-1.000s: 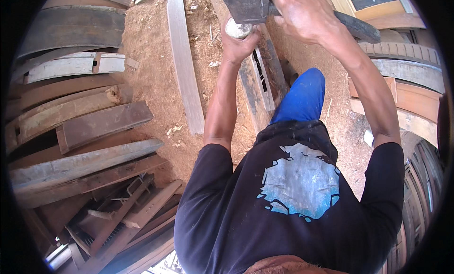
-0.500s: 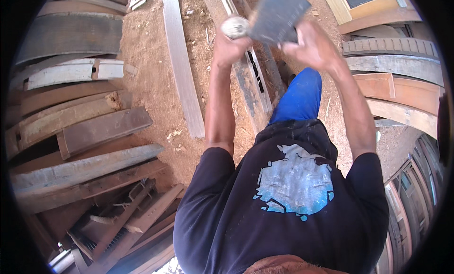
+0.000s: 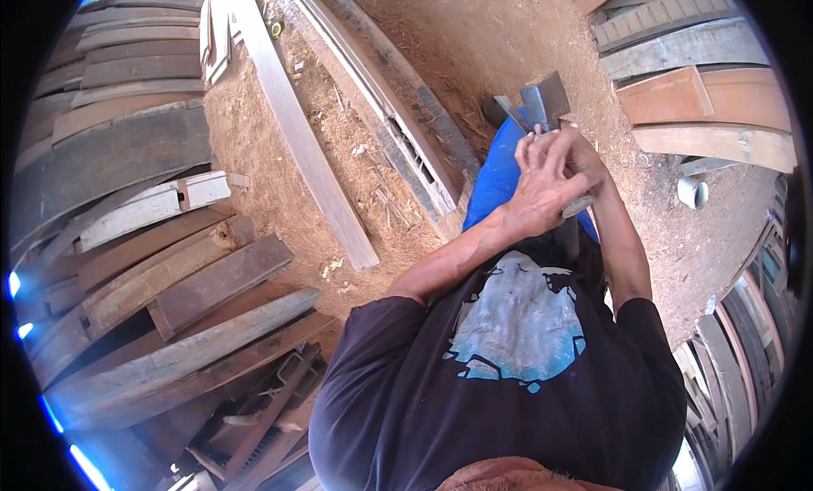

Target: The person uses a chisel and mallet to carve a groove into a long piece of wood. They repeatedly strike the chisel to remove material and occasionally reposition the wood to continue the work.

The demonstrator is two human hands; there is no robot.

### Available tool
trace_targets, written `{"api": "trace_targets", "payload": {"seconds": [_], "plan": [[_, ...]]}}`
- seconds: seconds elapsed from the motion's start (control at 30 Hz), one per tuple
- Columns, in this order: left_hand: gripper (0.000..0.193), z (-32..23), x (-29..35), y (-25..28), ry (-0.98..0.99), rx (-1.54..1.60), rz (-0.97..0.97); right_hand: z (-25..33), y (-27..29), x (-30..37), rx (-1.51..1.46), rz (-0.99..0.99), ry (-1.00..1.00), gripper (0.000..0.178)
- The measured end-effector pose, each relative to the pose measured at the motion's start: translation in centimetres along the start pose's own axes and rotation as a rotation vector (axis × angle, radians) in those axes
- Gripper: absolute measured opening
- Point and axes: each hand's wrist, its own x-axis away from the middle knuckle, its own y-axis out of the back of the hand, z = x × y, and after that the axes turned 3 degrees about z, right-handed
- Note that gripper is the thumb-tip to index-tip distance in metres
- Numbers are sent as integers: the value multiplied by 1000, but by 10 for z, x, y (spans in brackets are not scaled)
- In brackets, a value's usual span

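My two hands are together over my blue-trousered right leg. My left hand (image 3: 540, 190) is closed, its fingers overlapping my right hand (image 3: 583, 157), which is closed too. Above them stick out a dark, blocky tool head (image 3: 552, 95) and a narrower metal blade (image 3: 511, 113). A rounded handle end (image 3: 577, 206) pokes out below the fingers. The overlap hides which hand grips which part and the exact kinds of tool. To their left, a long wooden beam (image 3: 373, 93) with dark slots cut near its close end lies on the ground.
A pale plank (image 3: 296, 127) lies left of the beam on sawdust-covered ground. Stacked boards (image 3: 110, 144) line the left side, and more timber (image 3: 703, 110) lies on the right. A white pipe-like ring (image 3: 693, 192) sits at right. A yellow ring (image 3: 277, 30) lies far off.
My hands have come down and right from above the beam, drawing together over my leg with the tools. The view has turned, and the beam's slotted end now shows more fully.
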Motion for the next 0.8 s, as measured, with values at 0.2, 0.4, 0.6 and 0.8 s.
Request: {"api": "trace_targets", "payload": {"seconds": [0.2, 0.4, 0.6, 0.8], "plan": [[89, 38, 41, 15, 546, -254, 39, 40, 58, -27, 166, -33, -147, 31], [105, 98, 119, 44, 1096, -439, -145, -7, 181, 4, 624, -189, -464, 39], [106, 152, 91, 28, 1381, -520, -196, -68, 261, 117, 685, -281, -852, 34], [107, 156, 52, 20, 1600, -590, -108, -87, 308, 204, 630, -251, -1093, 27]]}}
